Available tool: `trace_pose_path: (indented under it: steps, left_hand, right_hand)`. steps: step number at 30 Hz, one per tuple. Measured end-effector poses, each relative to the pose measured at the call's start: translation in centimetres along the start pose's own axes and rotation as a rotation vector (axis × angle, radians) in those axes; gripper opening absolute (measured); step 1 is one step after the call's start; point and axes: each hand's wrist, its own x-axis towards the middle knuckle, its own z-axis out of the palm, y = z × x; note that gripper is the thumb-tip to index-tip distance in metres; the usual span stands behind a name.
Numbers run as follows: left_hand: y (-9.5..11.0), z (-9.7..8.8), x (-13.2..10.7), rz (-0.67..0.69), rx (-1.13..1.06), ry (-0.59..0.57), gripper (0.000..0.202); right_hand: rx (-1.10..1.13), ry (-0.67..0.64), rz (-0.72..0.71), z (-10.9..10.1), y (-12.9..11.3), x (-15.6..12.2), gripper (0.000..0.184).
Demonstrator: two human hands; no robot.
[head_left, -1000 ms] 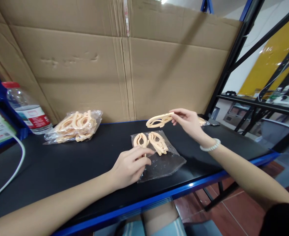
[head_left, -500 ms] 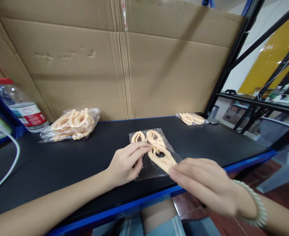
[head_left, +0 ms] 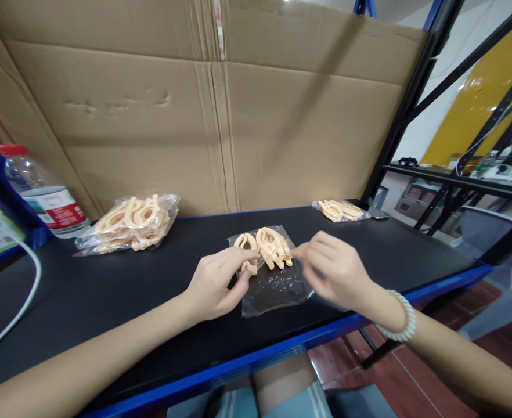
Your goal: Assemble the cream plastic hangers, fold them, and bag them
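Two peach plastic pieces that look like folding clothes hangers lie side by side on a clear plastic bag. My left hand (head_left: 221,281) pinches the lower end of the left folding hanger (head_left: 246,241) between thumb and fingers. Just right of the other folding hanger (head_left: 273,247) is my right hand (head_left: 336,267), slightly blurred. Its index finger reaches to that hanger's edge, with the thumb apart below; nothing shows in its grasp. The bag's (head_left: 277,290) bare front part lies flat on the black table between my hands.
Bagged peach hangers (head_left: 128,223) are piled at the back left, beside a red-capped bottle (head_left: 47,197). Another bagged set (head_left: 338,210) lies at the back right near a phone (head_left: 378,213). Cardboard (head_left: 325,133) walls the back. A white cable (head_left: 29,296) runs at left.
The hanger piece that stretched toward my right hand now lies folded with the others on the bag. My right hand has let go and moved up and back. My left hand stays near the left hanger.
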Motion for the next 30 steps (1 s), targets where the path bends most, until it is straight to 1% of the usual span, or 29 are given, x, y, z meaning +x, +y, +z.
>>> trace_pose_path:
  steps: [1, 2, 3, 4, 6, 8, 10, 11, 12, 14, 17, 20, 22, 26, 28, 30]
  left_hand:
    - [-0.1, -0.4, 0.2, 0.006, -0.014, -0.028, 0.033]
    - [-0.2, -0.8, 0.5, 0.01, -0.027, -0.08, 0.033]
    - [-0.3, -1.3, 0.8, 0.015, -0.038, -0.155, 0.033]
    - [-0.3, -1.8, 1.2, 0.018, -0.046, -0.258, 0.034]
    - [-0.2, -2.7, 1.8, 0.019, -0.044, -0.443, 0.039]
    - [0.1, -3.3, 2.2, 0.016, -0.024, -0.574, 0.044]
    - [0.3, -3.5, 2.2, 0.002, -0.013, -0.649, 0.038]
    - [0.5, -3.4, 2.1, -0.013, -0.015, -0.662, 0.031]
    - [0.5, -3.3, 1.9, -0.032, -0.023, -0.659, 0.022]
    - [0.7, -2.9, 1.3, -0.084, -0.045, -0.61, 0.008]
    - [1.1, -2.6, 0.3, -0.198, -0.102, -0.465, 0.011]
    - [2.2, -2.5, -0.2, -0.356, -0.225, -0.319, 0.01]
    - [3.1, -2.5, -0.5, -0.483, -0.339, -0.255, 0.008]
    - [5.0, -2.3, -1.4, -0.748, -0.533, -0.155, 0.009]
    - [5.8, -2.2, -2.2, -0.86, -0.601, -0.101, 0.012]
    - [6.5, -2.1, -3.1, -0.927, -0.631, -0.034, 0.016]
  right_hand:
    - [0.074, 0.023, 0.052, -0.5, 0.7, -0.4, 0.027]
    - [0.146, 0.016, 0.091, -0.9, 1.4, -0.8, 0.033]
    - [0.21, -0.019, 0.114, -1.3, 2.1, -1.2, 0.036]
    - [0.271, -0.084, 0.122, -1.4, 2.8, -1.6, 0.036]
    - [0.364, -0.219, 0.114, -1.5, 3.8, -2.2, 0.034]
    - [0.41, -0.296, 0.106, -1.1, 4.2, -2.6, 0.029]
    - [0.422, -0.282, 0.11, -0.5, 4.2, -2.8, 0.019]
    - [0.427, -0.256, 0.12, -0.2, 4.1, -2.9, 0.012]
    - [0.438, -0.22, 0.133, 0.1, 4.0, -2.9, 0.008]
    - [0.478, -0.145, 0.178, 0.4, 3.8, -2.9, 0.01]
    - [0.577, -0.089, 0.306, 0.4, 3.4, -3.0, 0.012]
    - [0.678, -0.107, 0.475, 0.0, 2.8, -3.1, 0.018]
    - [0.755, -0.106, 0.555, -0.2, 2.2, -3.1, 0.022]
    - [0.91, -0.099, 0.621, -0.3, 0.6, -3.3, 0.02]
    - [0.887, -0.092, 0.659, -0.1, -0.2, -3.6, 0.016]
    - [0.833, -0.068, 0.693, 0.2, -1.0, -3.8, 0.016]
